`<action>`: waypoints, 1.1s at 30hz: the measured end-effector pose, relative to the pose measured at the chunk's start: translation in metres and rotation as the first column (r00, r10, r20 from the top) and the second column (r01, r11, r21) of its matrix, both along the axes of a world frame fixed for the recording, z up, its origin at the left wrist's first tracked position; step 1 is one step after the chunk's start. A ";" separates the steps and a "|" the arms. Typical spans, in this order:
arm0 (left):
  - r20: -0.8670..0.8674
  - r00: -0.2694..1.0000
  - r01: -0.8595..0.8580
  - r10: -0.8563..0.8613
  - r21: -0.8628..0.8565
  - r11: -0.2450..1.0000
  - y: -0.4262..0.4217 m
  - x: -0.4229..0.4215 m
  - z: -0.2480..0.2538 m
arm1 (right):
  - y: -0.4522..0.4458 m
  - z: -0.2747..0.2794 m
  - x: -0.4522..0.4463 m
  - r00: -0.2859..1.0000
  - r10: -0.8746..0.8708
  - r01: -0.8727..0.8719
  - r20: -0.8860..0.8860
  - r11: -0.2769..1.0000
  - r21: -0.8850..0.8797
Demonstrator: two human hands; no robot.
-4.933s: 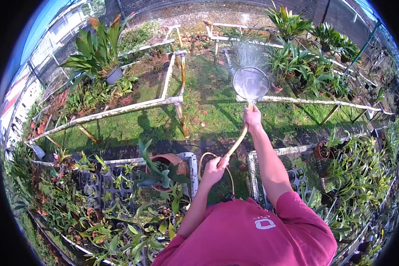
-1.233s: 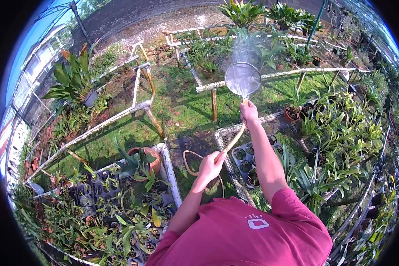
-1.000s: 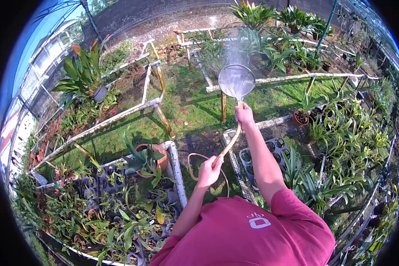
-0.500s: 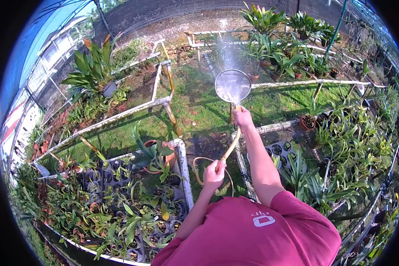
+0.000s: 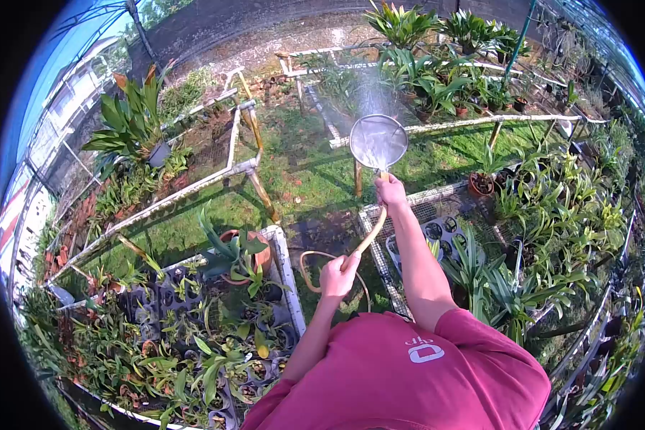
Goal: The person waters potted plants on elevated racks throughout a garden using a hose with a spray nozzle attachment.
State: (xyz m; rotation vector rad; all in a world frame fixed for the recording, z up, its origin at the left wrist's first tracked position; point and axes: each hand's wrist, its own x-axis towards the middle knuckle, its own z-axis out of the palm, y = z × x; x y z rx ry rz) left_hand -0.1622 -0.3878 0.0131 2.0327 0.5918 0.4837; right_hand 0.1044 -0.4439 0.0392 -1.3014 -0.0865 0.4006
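My right hand [image 5: 390, 190] is closed round the end of a yellowish hose [image 5: 370, 236], just below a round sprinkler head [image 5: 379, 142]. Water sprays from that head away from me, over the potted plants [image 5: 437, 89] on the far right bench. Lower down and to the left, my left hand [image 5: 339, 276] is wrapped round the same hose. From there the hose loops down beside the near left bench and passes out of sight by the maroon shirt [image 5: 401, 365].
A near left bench [image 5: 289, 276] holds trays of plants and a terracotta pot [image 5: 259, 251]. On the near right stand a wire-mesh bench [image 5: 383, 261] and dense plants. Behind are a far left bench rail [image 5: 186, 190], wooden legs and a grassy path [image 5: 301, 168].
Over the last half second the view has turned slightly, so the benches sit further left. Both hands keep their hold on the hose, and water still flows.
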 end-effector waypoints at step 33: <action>-0.079 0.907 0.422 -0.414 0.166 0.891 -0.174 0.175 0.066 | -0.279 0.035 0.141 0.855 -0.519 0.517 0.023 0.854 0.062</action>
